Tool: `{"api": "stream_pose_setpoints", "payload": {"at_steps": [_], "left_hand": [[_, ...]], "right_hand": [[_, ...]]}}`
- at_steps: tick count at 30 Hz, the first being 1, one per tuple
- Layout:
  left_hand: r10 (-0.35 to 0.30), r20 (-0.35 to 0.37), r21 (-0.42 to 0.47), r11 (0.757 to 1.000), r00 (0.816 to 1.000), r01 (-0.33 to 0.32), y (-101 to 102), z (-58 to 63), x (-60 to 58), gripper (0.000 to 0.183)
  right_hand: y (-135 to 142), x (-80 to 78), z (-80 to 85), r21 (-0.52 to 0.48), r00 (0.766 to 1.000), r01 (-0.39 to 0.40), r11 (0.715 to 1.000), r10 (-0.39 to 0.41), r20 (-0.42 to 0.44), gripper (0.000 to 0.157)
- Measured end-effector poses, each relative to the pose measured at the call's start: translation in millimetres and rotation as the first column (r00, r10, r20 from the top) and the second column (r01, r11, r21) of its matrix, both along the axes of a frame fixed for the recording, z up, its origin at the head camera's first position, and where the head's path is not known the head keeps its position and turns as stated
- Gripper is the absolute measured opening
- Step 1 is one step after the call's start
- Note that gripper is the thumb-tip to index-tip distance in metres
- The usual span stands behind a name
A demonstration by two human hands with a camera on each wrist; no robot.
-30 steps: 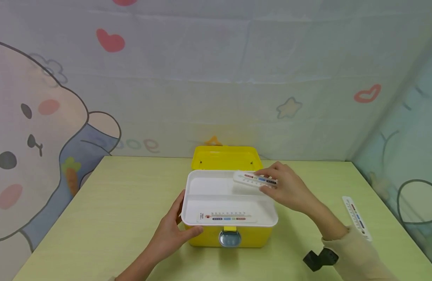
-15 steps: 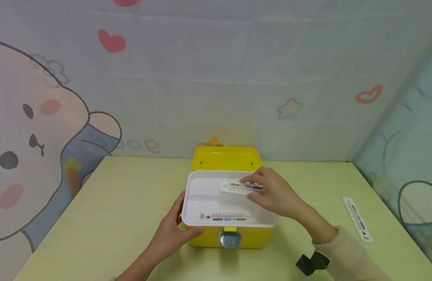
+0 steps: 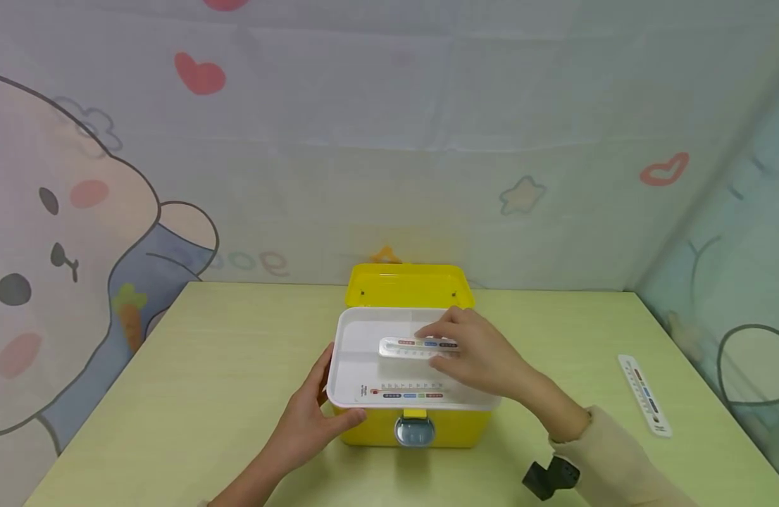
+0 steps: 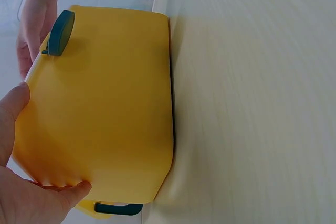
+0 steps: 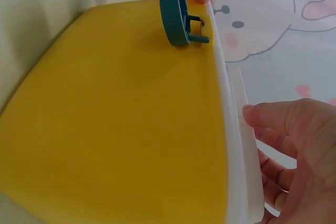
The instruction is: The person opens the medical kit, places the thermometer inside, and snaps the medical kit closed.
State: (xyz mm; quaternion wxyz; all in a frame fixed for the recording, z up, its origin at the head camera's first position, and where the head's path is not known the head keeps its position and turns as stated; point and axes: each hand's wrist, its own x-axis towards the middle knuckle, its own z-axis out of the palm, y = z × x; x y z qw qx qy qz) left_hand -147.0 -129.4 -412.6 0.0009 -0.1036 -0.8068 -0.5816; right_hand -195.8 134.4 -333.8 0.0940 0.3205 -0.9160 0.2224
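Note:
A yellow storage box (image 3: 456, 428) stands on the table, its lid raised behind it. My left hand (image 3: 307, 422) grips the box's left end, thumb at the front edge and fingers along the side. Across the top sits a white tray (image 3: 359, 334), where one white thermometer (image 3: 407, 391) lies along the front. My right hand (image 3: 484, 355) pinches another white strip thermometer (image 3: 402, 347) by its right end, over the middle of the tray. In the right wrist view that thermometer (image 5: 253, 177) runs close beside the tray rim; whether they touch, I cannot tell.
A third thermometer (image 3: 644, 396) lies on the table at the right. The yellow lid (image 3: 408, 285) stands open near the back cloth. A blue-green latch (image 3: 415, 431) hangs on the box front. A black device (image 3: 551, 477) is at the right sleeve.
My right hand has moved left and slightly toward me with its thermometer, from the tray's back right to its middle. My left hand stays at the box.

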Motion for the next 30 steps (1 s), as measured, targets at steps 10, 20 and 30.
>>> {"api": "stream_pose_setpoints", "payload": {"at_steps": [10, 20, 30], "left_hand": [[0.006, -0.004, -0.004, 1.000, 1.000, -0.006, 0.4, -0.6, 0.5, 0.100], [0.008, 0.000, -0.003, 1.000, 1.000, -0.008, 1.2, 0.6, 1.5, 0.100], [0.005, 0.002, -0.004, 1.000, 1.000, -0.005, 0.8, 0.6, 1.3, 0.100]], "right_hand": [[-8.3, 3.6, -0.8, 0.015, 1.000, -0.023, 1.000, 0.023, 0.004, 0.030], [-14.7, 6.0, -2.3, 0.015, 0.999, -0.032, 0.999, 0.031, 0.027, 0.030], [-19.4, 7.9, -1.7, 0.033, 0.999, -0.040, 0.999, 0.040, 0.021, 0.028]]}}
